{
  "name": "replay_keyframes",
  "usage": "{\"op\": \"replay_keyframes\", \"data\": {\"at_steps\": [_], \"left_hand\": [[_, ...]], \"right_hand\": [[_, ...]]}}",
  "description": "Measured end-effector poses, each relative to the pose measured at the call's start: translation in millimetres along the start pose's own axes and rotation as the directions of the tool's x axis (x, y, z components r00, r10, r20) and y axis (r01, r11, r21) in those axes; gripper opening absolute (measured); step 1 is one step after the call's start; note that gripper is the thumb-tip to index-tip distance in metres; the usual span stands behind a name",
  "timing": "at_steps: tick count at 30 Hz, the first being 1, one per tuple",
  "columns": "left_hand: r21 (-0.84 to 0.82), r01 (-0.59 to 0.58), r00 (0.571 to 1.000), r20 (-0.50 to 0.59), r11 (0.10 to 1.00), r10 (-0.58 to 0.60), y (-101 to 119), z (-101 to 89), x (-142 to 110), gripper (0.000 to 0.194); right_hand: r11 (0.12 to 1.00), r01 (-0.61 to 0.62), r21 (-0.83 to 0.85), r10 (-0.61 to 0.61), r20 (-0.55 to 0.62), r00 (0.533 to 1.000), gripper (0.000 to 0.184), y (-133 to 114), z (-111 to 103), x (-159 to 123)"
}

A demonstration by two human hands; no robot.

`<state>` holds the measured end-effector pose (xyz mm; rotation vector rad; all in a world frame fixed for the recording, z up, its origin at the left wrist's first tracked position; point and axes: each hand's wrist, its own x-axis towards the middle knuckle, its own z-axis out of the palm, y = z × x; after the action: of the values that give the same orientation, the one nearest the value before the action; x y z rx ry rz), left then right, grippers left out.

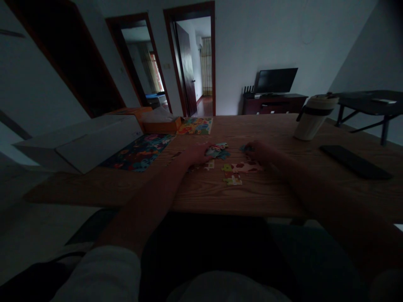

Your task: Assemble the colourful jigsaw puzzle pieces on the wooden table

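My left hand (199, 153) is at the left side of a small heap of jigsaw puzzle pieces (223, 154), its fingers curled against a piece at the heap's edge. Across a short gap, the fingertips of my right hand (257, 152) are closed on a bluish puzzle piece, mostly hidden by the hand. Below lies a joined group of pieces (244, 167), pink with dark red spots and a green end, with yellowish pieces (233, 180) at its lower left. Another light piece (209, 165) is beside my left hand. Dim light blurs the fingers.
On the left of the wooden table (189, 193) are a long white box (94, 140), a dark patterned sheet (138, 153), a bright picture sheet (195, 126) and an orange box (162, 125). A cup (315, 117) and a flat black object (354, 161) are on the right.
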<state>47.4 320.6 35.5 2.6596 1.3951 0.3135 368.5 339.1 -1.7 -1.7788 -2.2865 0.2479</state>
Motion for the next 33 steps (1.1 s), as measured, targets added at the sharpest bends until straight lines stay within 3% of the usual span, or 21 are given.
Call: {"op": "replay_keyframes", "data": {"at_steps": [6,9,11,15,19,22,25,28,33], "left_hand": [[0.128,0.048,0.999,-0.008,0.991,-0.047,17,8.0,6,0.071],[0.142,0.075,0.997,-0.032,0.987,-0.071,21,9.0,11,0.057],[0.102,0.12,0.988,-0.109,0.987,-0.109,16,7.5,12,0.047],[-0.13,0.134,0.948,-0.273,0.982,-0.166,-2,1.7,12,0.035],[-0.421,0.172,0.881,-0.34,0.891,-0.33,-15,-3.0,13,0.037],[-0.591,0.106,0.888,-0.306,0.8,-0.344,-21,-3.0,15,0.035],[-0.679,0.013,0.896,-0.318,0.734,-0.31,-26,-1.6,16,0.026],[-0.637,-0.004,0.875,-0.376,0.771,-0.306,-29,-2.8,13,0.026],[-0.276,-0.043,0.923,-0.379,0.96,-0.067,-29,-8.9,4,0.024]], "right_hand": [[0.998,0.001,-0.056,0.0,0.017,1.0,0.032,2,3,4],[0.996,0.025,-0.085,-0.023,0.028,0.999,0.032,1,2,4],[0.994,0.033,-0.105,-0.03,0.027,0.999,0.033,0,1,3],[0.996,0.017,-0.086,-0.015,0.028,0.999,0.034,-2,0,2],[0.997,0.004,-0.082,-0.003,0.014,1.0,0.033,-4,1,0],[0.994,0.055,-0.097,-0.064,-0.094,0.993,0.035,-17,0,-3],[0.976,0.198,-0.086,-0.212,-0.215,0.953,0.039,-43,0,-8],[0.926,0.377,-0.014,-0.371,-0.212,0.904,0.042,-71,2,-14],[0.877,0.48,0.014,-0.479,-0.049,0.876,0.057,-87,11,-22]]}}
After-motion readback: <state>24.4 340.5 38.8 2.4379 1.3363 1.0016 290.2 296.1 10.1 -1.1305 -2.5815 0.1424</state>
